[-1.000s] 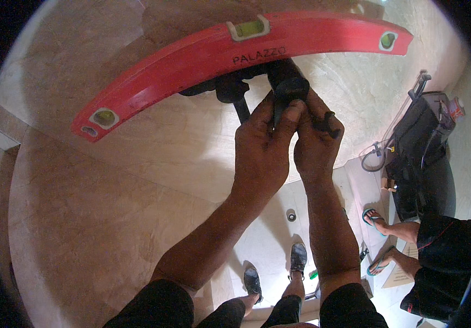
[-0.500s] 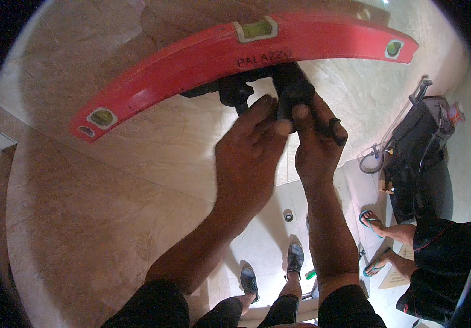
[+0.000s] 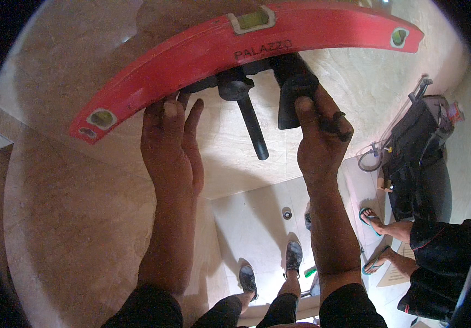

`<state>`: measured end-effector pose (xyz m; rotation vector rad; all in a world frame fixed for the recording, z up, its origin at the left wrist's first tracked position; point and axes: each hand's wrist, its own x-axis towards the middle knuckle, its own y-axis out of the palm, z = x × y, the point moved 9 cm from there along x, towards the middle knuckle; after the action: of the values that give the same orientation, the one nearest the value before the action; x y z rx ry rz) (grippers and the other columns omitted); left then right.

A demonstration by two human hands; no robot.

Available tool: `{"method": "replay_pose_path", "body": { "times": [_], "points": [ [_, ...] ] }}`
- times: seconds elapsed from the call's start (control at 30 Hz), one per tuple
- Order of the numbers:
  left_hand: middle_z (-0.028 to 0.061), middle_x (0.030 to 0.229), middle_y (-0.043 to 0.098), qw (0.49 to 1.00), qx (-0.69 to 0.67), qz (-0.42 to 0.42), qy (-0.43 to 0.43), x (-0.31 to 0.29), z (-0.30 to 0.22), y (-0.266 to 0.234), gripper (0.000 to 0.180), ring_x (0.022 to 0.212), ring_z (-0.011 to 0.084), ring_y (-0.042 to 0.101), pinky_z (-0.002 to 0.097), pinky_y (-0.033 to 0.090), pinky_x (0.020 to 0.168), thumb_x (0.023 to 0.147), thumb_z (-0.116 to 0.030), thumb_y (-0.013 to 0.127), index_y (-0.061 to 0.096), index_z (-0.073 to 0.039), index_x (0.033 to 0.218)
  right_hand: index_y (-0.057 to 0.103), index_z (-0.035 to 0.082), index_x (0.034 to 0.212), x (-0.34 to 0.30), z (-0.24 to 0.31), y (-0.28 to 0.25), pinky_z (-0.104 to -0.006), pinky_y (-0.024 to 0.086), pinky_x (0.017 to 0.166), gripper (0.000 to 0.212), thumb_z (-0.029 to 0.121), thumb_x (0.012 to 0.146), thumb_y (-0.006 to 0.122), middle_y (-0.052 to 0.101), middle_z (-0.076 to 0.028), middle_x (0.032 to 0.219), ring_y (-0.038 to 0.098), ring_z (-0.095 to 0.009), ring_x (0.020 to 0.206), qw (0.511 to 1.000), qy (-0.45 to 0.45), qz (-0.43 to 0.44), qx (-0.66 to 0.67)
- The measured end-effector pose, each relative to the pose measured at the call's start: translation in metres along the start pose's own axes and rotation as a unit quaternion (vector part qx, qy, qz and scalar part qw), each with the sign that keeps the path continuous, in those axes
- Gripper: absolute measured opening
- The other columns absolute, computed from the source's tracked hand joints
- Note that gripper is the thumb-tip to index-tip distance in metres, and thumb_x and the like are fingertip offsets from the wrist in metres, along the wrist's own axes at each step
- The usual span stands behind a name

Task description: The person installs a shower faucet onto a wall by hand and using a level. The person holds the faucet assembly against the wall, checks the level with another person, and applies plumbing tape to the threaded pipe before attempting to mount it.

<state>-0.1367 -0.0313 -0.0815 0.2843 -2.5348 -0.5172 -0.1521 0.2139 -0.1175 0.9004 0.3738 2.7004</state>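
Note:
A long red spirit level (image 3: 191,65) with greenish vials lies across a black wall-mounted mixer tap (image 3: 235,87), looking bent in the fisheye view. From the tap's middle a slim black rod (image 3: 254,131) sticks out. My left hand (image 3: 167,142) is at the tap's left end, just under the level, its thumb in front and one finger sticking up apart; the contact is partly hidden. My right hand (image 3: 323,131) grips the tap's right end, thumb against a flared black piece (image 3: 295,101). A small dark curled thing (image 3: 338,126) sits at its fingers.
A beige marbled tile wall (image 3: 82,208) stands behind the tap. On the pale floor (image 3: 268,208) lies a small round metal piece (image 3: 287,214). To the right are a black bag (image 3: 424,147) with a hose and another person's legs in sandals (image 3: 377,259).
My left hand has moved left from beside my right hand to the tap's left end, uncovering the black rod. The level's middle and right end have shifted slightly upward.

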Motion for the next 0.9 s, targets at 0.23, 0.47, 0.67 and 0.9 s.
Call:
{"method": "replay_pose_path", "body": {
  "times": [0.23, 0.47, 0.67, 0.9],
  "points": [
    [0.0089, 0.135, 0.057, 0.995, -0.096, 0.03, 0.01, -0.002, -0.007, -0.016, 0.048, 0.129, 0.0252, 0.052, 0.0512, 0.042, 0.111, 0.097, -0.02, 0.065, 0.046, -0.008, 0.139, 0.062, -0.006, 0.128, -0.015, 0.009, 0.011, -0.029, 0.049, 0.094, 0.036, 0.012, 0.097, 0.065, 0.07, -0.009, 0.113, 0.063, -0.013, 0.102, 1.0, -0.021, 0.009, 0.007],
    [0.0101, 0.129, 0.062, 0.993, -0.107, 0.028, 0.04, -0.008, -0.02, -0.036, 0.042, 0.124, 0.0253, 0.058, 0.0498, 0.047, 0.108, 0.097, -0.017, 0.065, 0.051, -0.007, 0.135, 0.063, -0.006, 0.127, -0.035, 0.01, 0.023, -0.0287, 0.05, 0.092, 0.036, 0.014, 0.097, 0.066, 0.071, -0.008, 0.11, 0.063, -0.012, 0.099, 1.0, -0.017, 0.015, 0.022],
    [0.0112, 0.127, 0.063, 0.993, -0.108, 0.023, 0.049, 0.004, -0.021, -0.026, 0.038, 0.12, 0.0253, 0.061, 0.0488, 0.048, 0.108, 0.096, -0.014, 0.065, 0.054, -0.005, 0.131, 0.063, -0.005, 0.127, -0.021, 0.009, 0.018, -0.0286, 0.05, 0.091, 0.037, 0.016, 0.097, 0.067, 0.071, -0.008, 0.109, 0.064, -0.012, 0.098, 1.0, -0.014, 0.01, 0.024],
    [0.0124, 0.126, 0.064, 0.994, -0.102, 0.017, 0.045, 0.009, -0.019, -0.019, 0.035, 0.12, 0.0253, 0.061, 0.0454, 0.049, 0.109, 0.097, -0.012, 0.064, 0.055, -0.003, 0.129, 0.064, -0.005, 0.126, -0.017, 0.008, 0.014, -0.0275, 0.049, 0.091, 0.037, 0.016, 0.097, 0.067, 0.071, -0.006, 0.109, 0.063, -0.011, 0.097, 0.999, -0.008, 0.005, 0.038]
  ]
}}
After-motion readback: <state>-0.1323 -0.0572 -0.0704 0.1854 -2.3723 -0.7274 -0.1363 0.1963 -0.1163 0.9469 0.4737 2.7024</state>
